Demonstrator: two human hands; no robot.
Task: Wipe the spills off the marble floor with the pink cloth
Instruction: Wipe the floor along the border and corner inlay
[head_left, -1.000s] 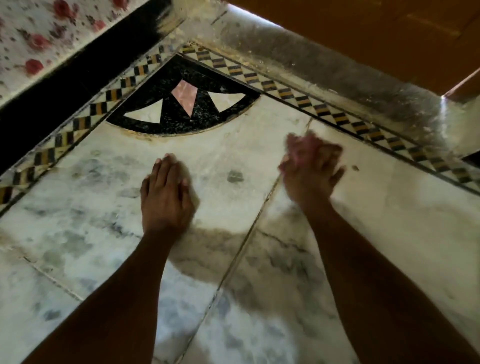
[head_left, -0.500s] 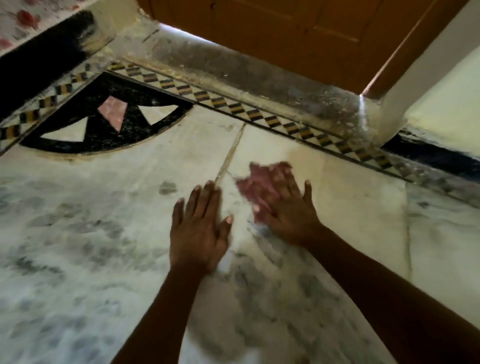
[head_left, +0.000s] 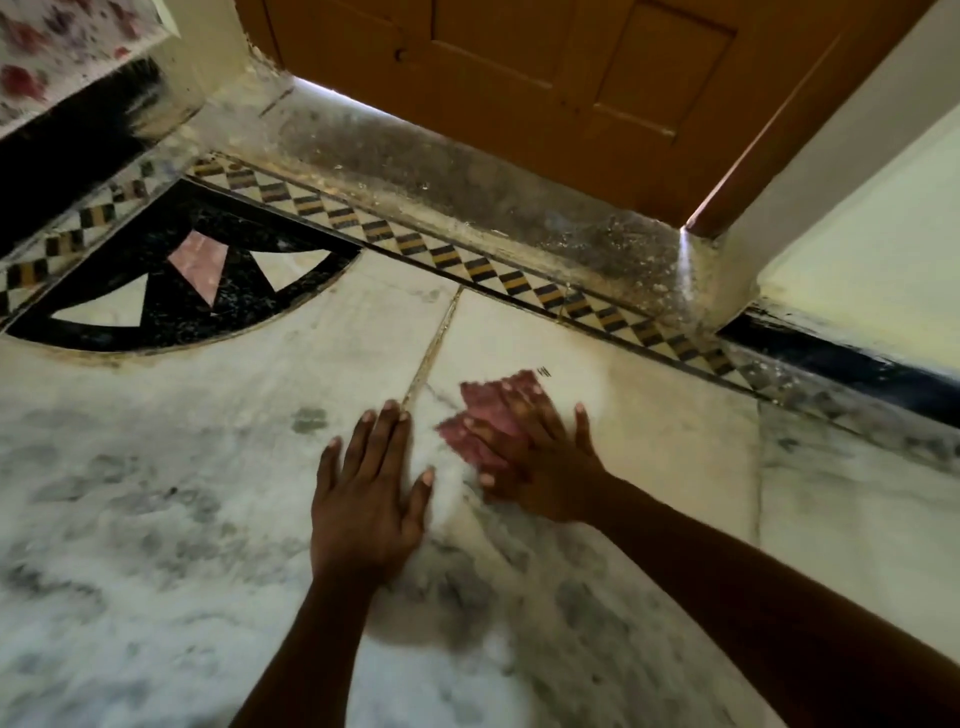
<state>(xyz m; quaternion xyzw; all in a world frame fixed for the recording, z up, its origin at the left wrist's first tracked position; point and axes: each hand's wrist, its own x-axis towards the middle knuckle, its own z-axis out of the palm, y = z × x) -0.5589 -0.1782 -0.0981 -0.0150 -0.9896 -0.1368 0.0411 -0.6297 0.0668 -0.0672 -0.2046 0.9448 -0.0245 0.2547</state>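
Far left there's the black fan-shaped inlay (head_left: 171, 291) with its pink and white wedges, and it sits in much the same spot as half a second ago, so the view has barely shifted since then, whereas a full second back it was aimed further left. Next over, the left hand (head_left: 363, 499) lies flat on the marble floor (head_left: 130, 519), fingers straight and slightly spread, holding nothing, fingertips right by the floor joint (head_left: 431, 353), same as half a second ago. The small grey smudge (head_left: 309, 420) is just up-left of it. Then the pink cloth (head_left: 493, 415), bunched on the slab just right of that joint, with the right hand (head_left: 540, 462) pressing down on it, fingers stretched out over the top rather than wrapped round it; it's blurry, so finer detail is lost. A second ago that hand was up nearer the checkered border strip (head_left: 467, 265); now it's closer in, almost beside the left. The orange door (head_left: 545, 78) runs across the top right.
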